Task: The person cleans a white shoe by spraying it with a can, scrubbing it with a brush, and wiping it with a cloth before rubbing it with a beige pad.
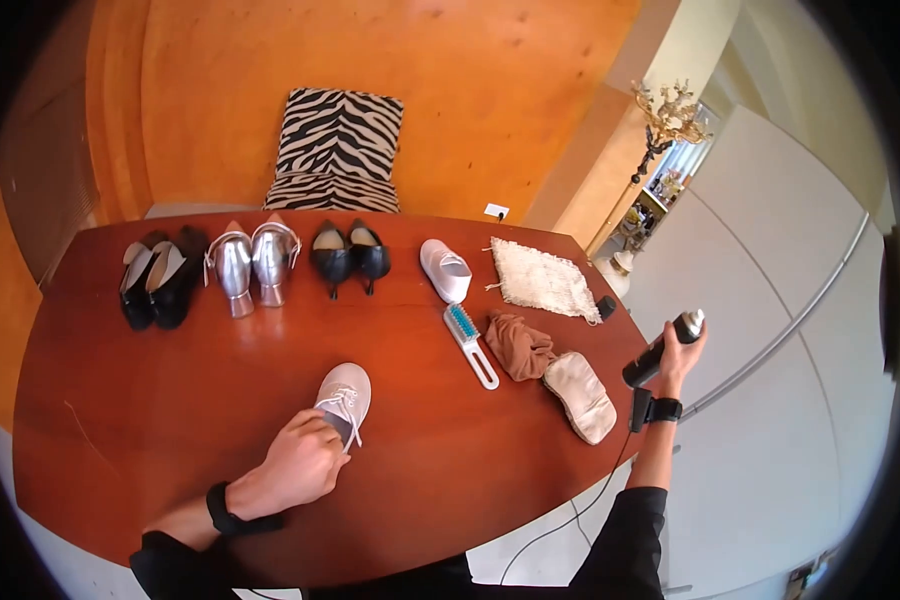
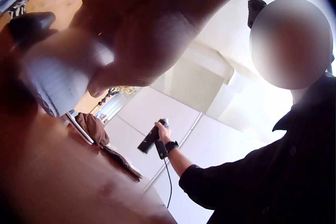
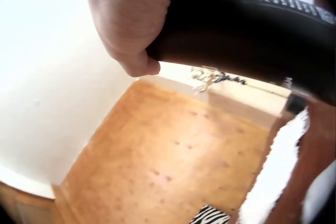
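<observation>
A pale lace-up sneaker (image 1: pixel 344 388) sits on the table, toe pointing away. My left hand (image 1: pixel 303 458) grips it at the heel, fingers curled at its opening. In the left wrist view the sneaker (image 2: pixel 58 77) is blurred beside that hand. Beyond the table's right edge, my right hand (image 1: pixel 680 357) holds a black spray can (image 1: pixel 644 364), tilted with its silver nozzle end up. White print shows on the can (image 3: pixel 236 29) in the right wrist view. The matching sneaker (image 1: pixel 444 270) stands farther back.
Along the back are black shoes (image 1: pixel 173 280), silver heels (image 1: pixel 234 270) and black pumps (image 1: pixel 335 262). A brush (image 1: pixel 475 352), brown cloth (image 1: pixel 515 345), satin eye mask (image 1: pixel 582 398), woven cream cloth (image 1: pixel 542 280) and black cap (image 1: pixel 607 307) lie at the right. A cable (image 1: pixel 580 513) hangs below my right wrist.
</observation>
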Demonstrator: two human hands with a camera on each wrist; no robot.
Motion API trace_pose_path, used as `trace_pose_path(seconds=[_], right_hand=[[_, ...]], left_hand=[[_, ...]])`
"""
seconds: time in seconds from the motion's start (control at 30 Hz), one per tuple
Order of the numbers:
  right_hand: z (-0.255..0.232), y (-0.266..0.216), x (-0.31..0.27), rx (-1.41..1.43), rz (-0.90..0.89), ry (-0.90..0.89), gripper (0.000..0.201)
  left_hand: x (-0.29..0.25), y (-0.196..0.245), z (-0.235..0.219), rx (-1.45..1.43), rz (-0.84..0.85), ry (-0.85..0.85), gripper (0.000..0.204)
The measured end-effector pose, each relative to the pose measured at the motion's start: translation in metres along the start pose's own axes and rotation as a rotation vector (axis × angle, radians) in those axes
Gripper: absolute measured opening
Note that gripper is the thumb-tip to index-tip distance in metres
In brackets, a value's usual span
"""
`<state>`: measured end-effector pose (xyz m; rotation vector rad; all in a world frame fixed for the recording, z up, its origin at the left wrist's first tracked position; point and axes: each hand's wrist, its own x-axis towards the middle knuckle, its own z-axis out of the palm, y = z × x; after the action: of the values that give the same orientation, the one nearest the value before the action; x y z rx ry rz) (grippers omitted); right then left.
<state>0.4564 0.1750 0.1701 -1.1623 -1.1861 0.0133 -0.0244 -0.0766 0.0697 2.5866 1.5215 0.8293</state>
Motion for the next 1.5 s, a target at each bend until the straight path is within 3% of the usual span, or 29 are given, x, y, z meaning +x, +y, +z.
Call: trace_pose_path(seconds=[0.1,0.17,0.3,0.43,0.47,0.53,0.57,0.63,0.73,0.8,0.83,0.9,1.03,1.1,1.17,1.3,1.43,1.5], right_hand=[[0.028,-0.079,-0.020,0.167,-0.086,-0.103,0.070],[0.050,-0.099,-0.037,0.351,-0.134,-0.239,0.075],[0.092,-0.156,-0.116,0.690,-0.045,-0.591,0.083],[0.121,-0.185,-0.188,0.708,-0.029,-0.920,0.084],[0.130,-0.173,-0.197,0.527,-0.211,-0.934,0.086],[0.136,-0.186,-0.217,0.396,-0.359,-1.013,0.087],[0.137,-0.192,-0.223,0.311,-0.448,-1.047,0.088],[0.139,-0.201,-0.227,0.192,-0.476,-1.129,0.091],[0.142,-0.196,-0.228,0.093,-0.555,-1.157,0.092],[0.138,-0.194,-0.231,0.107,-0.687,-1.160,0.091],[0.136,-0.190,-0.233,0.115,-0.726,-1.180,0.089],[0.131,-0.194,-0.238,0.156,-0.835,-1.164,0.086],[0.131,-0.193,-0.234,0.115,-0.868,-1.130,0.077],[0.128,-0.193,-0.233,0.056,-0.842,-1.111,0.071],[0.118,-0.198,-0.235,0.112,-0.960,-1.130,0.067],[0.103,-0.209,-0.240,0.216,-1.023,-1.218,0.062],[0.119,-0.202,-0.220,0.113,-0.874,-1.015,0.053],[0.119,-0.205,-0.216,0.086,-0.916,-0.935,0.055]], left_hand=[[-0.001,-0.001,0.001,0.024,0.026,-0.023,0.015],[-0.002,-0.001,0.002,0.022,0.024,-0.024,0.015],[-0.006,-0.004,0.003,0.045,0.018,-0.032,0.015],[-0.010,-0.010,0.007,0.066,-0.031,-0.067,0.013],[-0.010,-0.012,0.008,0.117,-0.015,-0.059,0.011],[-0.012,-0.013,0.006,0.165,-0.046,-0.064,0.011],[-0.011,-0.013,0.005,0.239,-0.055,-0.155,0.010],[-0.012,-0.012,0.005,0.298,-0.077,-0.249,0.010],[-0.009,-0.014,0.011,0.318,-0.104,-0.307,0.012],[-0.010,-0.018,0.018,0.232,-0.081,-0.013,0.014],[-0.006,-0.019,0.018,0.231,-0.080,-0.012,0.014],[0.005,-0.021,0.016,0.022,-0.313,-0.330,0.032],[0.009,-0.021,0.024,0.030,-0.335,-0.287,0.039],[0.004,-0.023,0.031,0.119,-0.270,-0.119,0.037],[0.003,-0.023,0.032,0.140,-0.280,-0.094,0.038],[0.002,-0.023,0.025,0.134,-0.279,-0.092,0.041],[-0.002,-0.026,0.025,0.121,-0.294,-0.120,0.042],[-0.002,-0.027,0.022,0.093,-0.347,-0.149,0.042]])
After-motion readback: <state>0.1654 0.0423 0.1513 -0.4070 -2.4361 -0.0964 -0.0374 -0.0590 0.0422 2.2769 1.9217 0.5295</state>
